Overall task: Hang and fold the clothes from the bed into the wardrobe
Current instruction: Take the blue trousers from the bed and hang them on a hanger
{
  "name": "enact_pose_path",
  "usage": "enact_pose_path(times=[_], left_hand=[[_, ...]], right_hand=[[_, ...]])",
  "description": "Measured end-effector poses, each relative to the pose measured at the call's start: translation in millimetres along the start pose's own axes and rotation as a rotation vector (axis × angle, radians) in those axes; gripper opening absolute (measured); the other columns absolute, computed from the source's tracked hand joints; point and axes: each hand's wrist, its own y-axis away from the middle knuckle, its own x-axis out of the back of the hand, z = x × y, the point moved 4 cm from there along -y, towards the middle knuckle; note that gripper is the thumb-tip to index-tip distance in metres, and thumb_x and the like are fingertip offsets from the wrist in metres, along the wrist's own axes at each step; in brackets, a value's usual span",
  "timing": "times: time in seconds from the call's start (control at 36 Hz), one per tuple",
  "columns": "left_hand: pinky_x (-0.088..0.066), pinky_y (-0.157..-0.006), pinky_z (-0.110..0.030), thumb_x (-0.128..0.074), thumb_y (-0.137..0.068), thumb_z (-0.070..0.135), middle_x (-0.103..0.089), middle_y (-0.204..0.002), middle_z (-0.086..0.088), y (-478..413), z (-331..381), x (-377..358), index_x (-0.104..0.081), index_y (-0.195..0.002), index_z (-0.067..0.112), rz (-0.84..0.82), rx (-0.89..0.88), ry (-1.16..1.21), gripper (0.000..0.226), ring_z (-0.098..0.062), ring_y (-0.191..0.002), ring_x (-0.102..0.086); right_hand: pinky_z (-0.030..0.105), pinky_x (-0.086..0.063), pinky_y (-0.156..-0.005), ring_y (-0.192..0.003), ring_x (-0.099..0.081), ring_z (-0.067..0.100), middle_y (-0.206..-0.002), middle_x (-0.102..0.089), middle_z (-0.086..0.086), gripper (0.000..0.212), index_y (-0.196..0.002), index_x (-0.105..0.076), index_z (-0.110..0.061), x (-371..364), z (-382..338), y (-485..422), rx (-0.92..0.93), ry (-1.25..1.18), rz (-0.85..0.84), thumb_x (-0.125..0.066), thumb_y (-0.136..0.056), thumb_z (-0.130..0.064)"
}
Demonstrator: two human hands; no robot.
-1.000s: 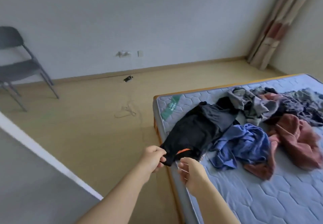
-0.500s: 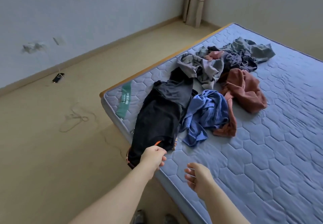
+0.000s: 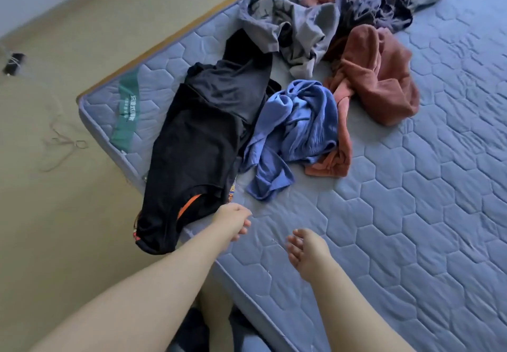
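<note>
Quilted hexagon-stitched mattress: left hand at limp black shirt, grip unclear; right hand relaxed.

Mattress: matt quilted cloth, stitched in hexagons; green band of smoother fabric. Black garment: smooth matt cloth. Blue garment: thin, crinkled cloth. Rust garment: thick, fuzzy cloth. Floor: smooth, matt.

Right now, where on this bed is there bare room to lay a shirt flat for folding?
The widest bare mattress lies right of the rust-red garment and blue shirt, reaching the near edge by the right hand. A small patch sits left of the black garment, by the green label. The far heap of grey clothes is crowded.
</note>
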Motion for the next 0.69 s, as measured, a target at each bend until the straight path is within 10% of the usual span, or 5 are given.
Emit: enact_pose_path(times=[0.08, 0.25, 0.42, 0.5, 0.69], left_hand=[[-0.032, -0.043, -0.016, -0.049, -0.09, 0.013, -0.056, -0.071, -0.003, -36.1, 5.4, -14.4, -0.052, -0.069, 0.019, 0.059, -0.03, -0.07, 0.022, -0.017, -0.055, -0.05], [-0.041, -0.096, -0.034, -0.049, -0.088, 0.021, -0.049, -0.127, -0.002, -104.8, 30.3, -39.2, -0.053, -0.116, 0.024, 0.241, -0.152, -0.407, 0.028, -0.025, -0.113, -0.05], [-0.043, -0.08, -0.031, -0.067, -0.08, 0.023, -0.004, -0.15, 0.001, -145.3, 54.3, -77.7, -0.016, -0.143, 0.038, 0.183, -0.124, -0.344, 0.083, -0.029, -0.117, -0.045], [-0.05, -0.088, -0.04, -0.07, -0.078, 0.012, -0.014, -0.15, -0.005, -160.2, 48.8, -85.8, 0.003, -0.147, 0.038, 0.093, 0.042, -0.033, 0.104, -0.03, -0.119, -0.046], [-0.034, -0.069, -0.026, -0.047, -0.086, 0.009, -0.061, -0.11, -0.018, -140.6, 29.3, -88.6, -0.047, -0.08, 0.012, -0.019, -0.124, -0.508, 0.006, -0.031, -0.097, -0.054]], right_hand=[[0.023, -0.031, -0.051, -0.056, -0.044, 0.015, -0.068, -0.051, 0.002, 0.021, -0.073, -0.049, -0.011, -0.5, -13.9, -23.0, -0.033, -0.012, 0.0, -0.044, -0.094, -0.01], [0.021, -0.03, -0.053, -0.056, -0.046, 0.014, -0.067, -0.051, 0.001, 0.015, -0.079, -0.051, -0.012, -5.2, -33.5, -72.0, -0.096, -0.026, 0.005, -0.046, -0.093, -0.011], [0.022, -0.031, -0.053, -0.054, -0.044, 0.014, -0.067, -0.051, 0.002, 0.017, -0.078, -0.052, -0.011, -11.5, -43.2, -107.8, -0.106, -0.01, -0.001, -0.046, -0.093, -0.01], [0.022, -0.03, -0.052, -0.054, -0.043, 0.014, -0.066, -0.051, 0.001, 0.017, -0.078, -0.052, -0.013, -10.4, -43.2, -118.9, -0.104, -0.03, -0.012, -0.045, -0.094, -0.012], [0.021, -0.03, -0.053, -0.055, -0.043, 0.014, -0.066, -0.051, 0.002, 0.017, -0.078, -0.051, -0.011, 3.2, -28.1, -119.1, -0.153, -0.096, 0.018, -0.045, -0.094, -0.011]])
